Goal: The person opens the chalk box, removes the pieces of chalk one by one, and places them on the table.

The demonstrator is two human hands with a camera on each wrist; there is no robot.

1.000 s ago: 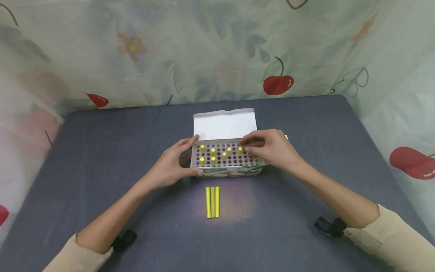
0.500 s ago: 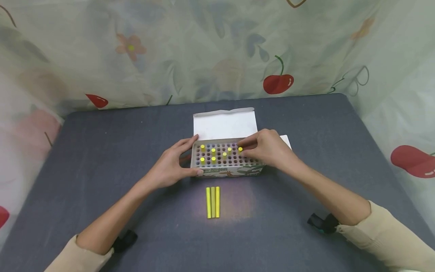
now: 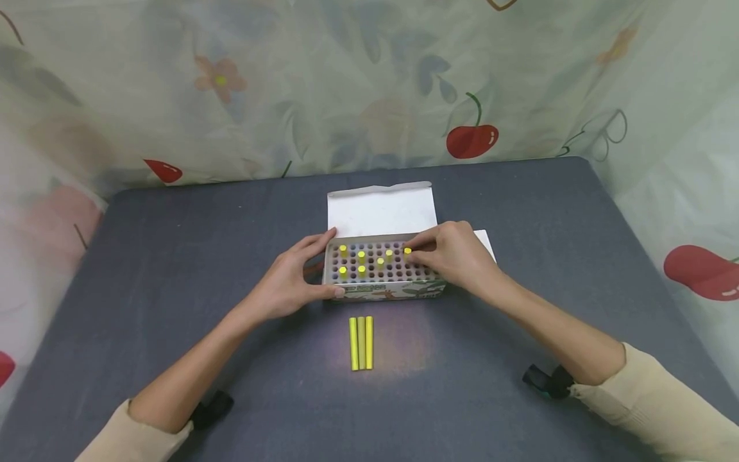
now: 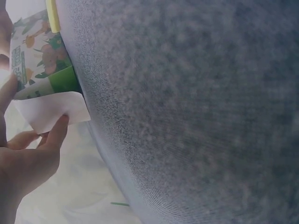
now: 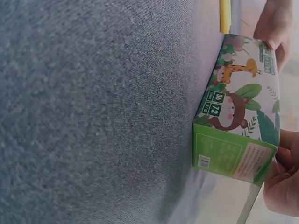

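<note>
From the head view, our left hand (image 3: 287, 282) grips the left end of the open cardboard box with a honeycomb of round holes (image 3: 385, 281), thumb on its front, fingers on its back edge. Our right hand (image 3: 456, 255) pinches the rightmost upright yellow chalk stick (image 3: 407, 251), seated in the box's back rows. We count seven sticks standing in the holes and three loose yellow chalk sticks (image 3: 361, 333) lying side by side on the grey worktop (image 3: 173, 256), near the box's front. We judge the sticks light, stiff and brittle, best pinched at the exposed top.

In the left wrist view, fingers curl round the box's white flap (image 4: 51, 109).

In the right wrist view, the box's printed side (image 5: 238, 126) shows, with fingertips (image 5: 282, 184) at its edge.
</note>
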